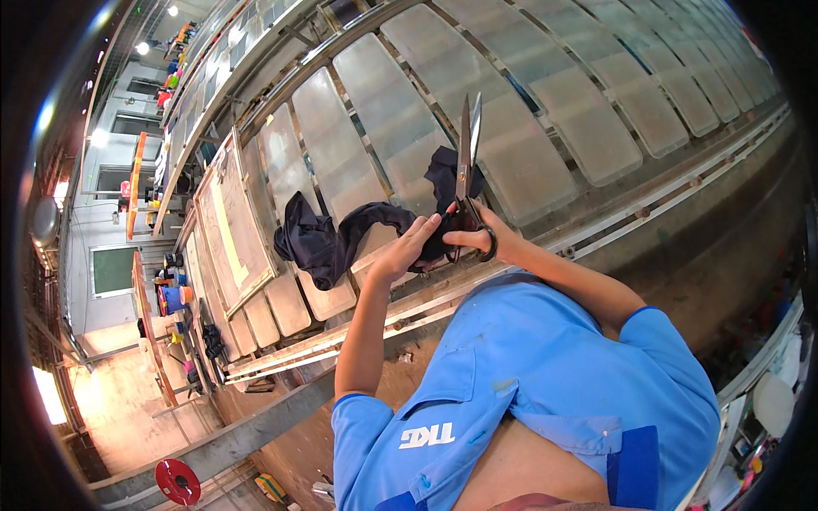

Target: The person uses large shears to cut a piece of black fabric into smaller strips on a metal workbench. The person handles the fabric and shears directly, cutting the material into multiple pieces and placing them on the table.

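My right hand holds a pair of large scissors by the black handle loops. The blades point away from me, slightly parted. Beside it, my left hand grips dark navy cloth, fingers stretched toward the scissors. One end of the cloth lies bunched to the left on the slatted table. Another piece of it stands up just behind the blades. Where the two hands meet, the cloth between the fingers is partly hidden.
Pale rounded boards line the long table, with gaps between them. A wooden frame with a yellow strip lies at the left. The table's near edge carries a metal rail. A red disc is at lower left.
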A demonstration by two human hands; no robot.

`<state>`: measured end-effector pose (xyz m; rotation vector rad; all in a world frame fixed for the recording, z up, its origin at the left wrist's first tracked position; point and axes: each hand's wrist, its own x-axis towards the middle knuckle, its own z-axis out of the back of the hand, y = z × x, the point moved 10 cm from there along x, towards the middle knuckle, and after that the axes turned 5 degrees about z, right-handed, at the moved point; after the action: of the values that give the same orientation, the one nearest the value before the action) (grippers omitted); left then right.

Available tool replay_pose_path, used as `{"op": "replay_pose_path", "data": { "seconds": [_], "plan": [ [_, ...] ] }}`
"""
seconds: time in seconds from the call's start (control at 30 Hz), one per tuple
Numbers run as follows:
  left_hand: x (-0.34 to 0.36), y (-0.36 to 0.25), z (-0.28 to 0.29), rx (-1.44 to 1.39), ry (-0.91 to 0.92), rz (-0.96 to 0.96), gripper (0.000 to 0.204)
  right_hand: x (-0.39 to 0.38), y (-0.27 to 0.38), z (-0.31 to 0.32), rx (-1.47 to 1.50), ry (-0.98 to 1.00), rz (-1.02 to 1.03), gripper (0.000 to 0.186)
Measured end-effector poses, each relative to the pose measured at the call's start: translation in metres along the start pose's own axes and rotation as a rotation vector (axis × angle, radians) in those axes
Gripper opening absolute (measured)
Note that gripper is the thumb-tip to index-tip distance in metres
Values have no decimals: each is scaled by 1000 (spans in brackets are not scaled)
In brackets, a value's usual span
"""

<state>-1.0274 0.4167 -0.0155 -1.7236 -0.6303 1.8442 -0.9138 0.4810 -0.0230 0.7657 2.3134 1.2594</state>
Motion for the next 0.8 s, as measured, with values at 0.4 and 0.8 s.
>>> {"op": "replay_pose_path", "data": {
  "seconds": [0.4,0.8],
  "plan": [
    [1,-30,-22,263,191,-146,39,3,14,50,-19,-163,28,54],
    [46,-6,9,708,99,-205,37,8,63,59,-156,-339,259,48]
  ]
}}
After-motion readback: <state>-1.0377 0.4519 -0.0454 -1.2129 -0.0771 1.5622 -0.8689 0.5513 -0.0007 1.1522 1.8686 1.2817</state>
